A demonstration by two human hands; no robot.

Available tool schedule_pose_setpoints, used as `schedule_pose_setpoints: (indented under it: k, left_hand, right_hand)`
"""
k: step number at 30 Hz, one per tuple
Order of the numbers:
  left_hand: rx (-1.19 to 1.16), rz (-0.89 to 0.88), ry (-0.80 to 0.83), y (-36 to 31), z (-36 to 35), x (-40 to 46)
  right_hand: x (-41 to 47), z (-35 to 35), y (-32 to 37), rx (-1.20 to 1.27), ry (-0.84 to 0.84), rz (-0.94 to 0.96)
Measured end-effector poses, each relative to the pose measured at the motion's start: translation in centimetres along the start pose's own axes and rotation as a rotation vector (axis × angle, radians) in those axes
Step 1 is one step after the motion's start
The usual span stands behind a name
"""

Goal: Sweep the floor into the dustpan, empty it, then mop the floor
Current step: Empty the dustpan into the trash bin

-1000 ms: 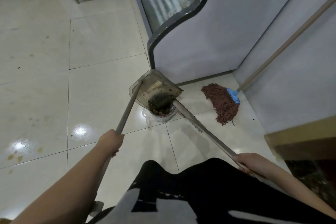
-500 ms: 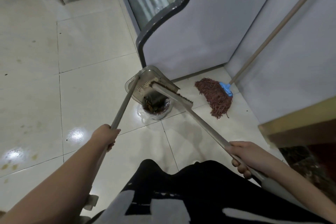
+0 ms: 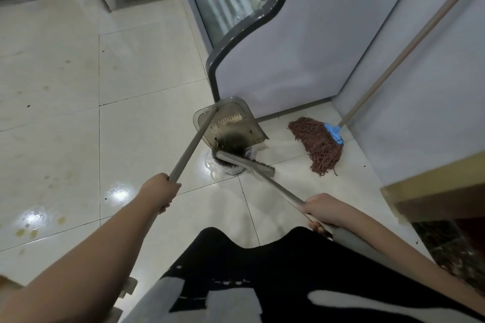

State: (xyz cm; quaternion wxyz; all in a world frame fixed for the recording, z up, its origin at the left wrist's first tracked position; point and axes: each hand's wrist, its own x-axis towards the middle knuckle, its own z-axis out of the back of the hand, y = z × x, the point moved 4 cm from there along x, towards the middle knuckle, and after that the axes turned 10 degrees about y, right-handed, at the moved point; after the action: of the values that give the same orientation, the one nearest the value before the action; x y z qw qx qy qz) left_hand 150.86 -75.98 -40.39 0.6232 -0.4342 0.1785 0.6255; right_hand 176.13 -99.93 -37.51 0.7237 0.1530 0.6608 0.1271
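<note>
- My left hand (image 3: pixel 160 191) is curled tight round the long handle of the dustpan (image 3: pixel 231 123); I see only its back, the fingers hidden underneath.
- The dustpan is tilted over a small bin (image 3: pixel 228 165) lined with a clear bag, right by the base of the display fridge (image 3: pixel 262 34). The pan covers most of the bin, so I cannot make out what lies inside.
- My right hand (image 3: pixel 319 208) grasps the broom (image 3: pixel 246 162) handle; the fingertips tuck out of sight below the pole.
- The broom head lies across the bin's near edge, its bristles mostly hidden behind the grey bar.
- The mop (image 3: pixel 319 145) rests on the tiled floor (image 3: pixel 65 126) in the corner, well apart from both hands, its pole leaning up and cut off at the frame's top right.
- My dark clothing blocks the floor nearest me.
</note>
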Motion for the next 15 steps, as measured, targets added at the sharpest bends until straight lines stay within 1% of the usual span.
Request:
schedule_pose_setpoints:
  k: [3, 9, 12, 15]
  left_hand:
    - [0.055, 0.002, -0.004, 0.2, -0.1, -0.1]
    - [0.049, 0.013, 0.011, 0.3, -0.8, -0.3]
    - [0.064, 0.000, 0.003, -0.2, -0.6, -0.2]
    - [0.054, -0.012, -0.016, -0.9, 0.4, -0.2]
  right_hand:
    - [-0.8, 0.5, -1.0, -0.034, -0.024, 0.022]
    - [-0.8, 0.7, -0.4, 0.110, -0.085, 0.093]
    - [0.4, -0.5, 0.8, 0.040, -0.090, 0.090]
    - [1.6, -1.6, 1.7, -0.122, -0.073, 0.057]
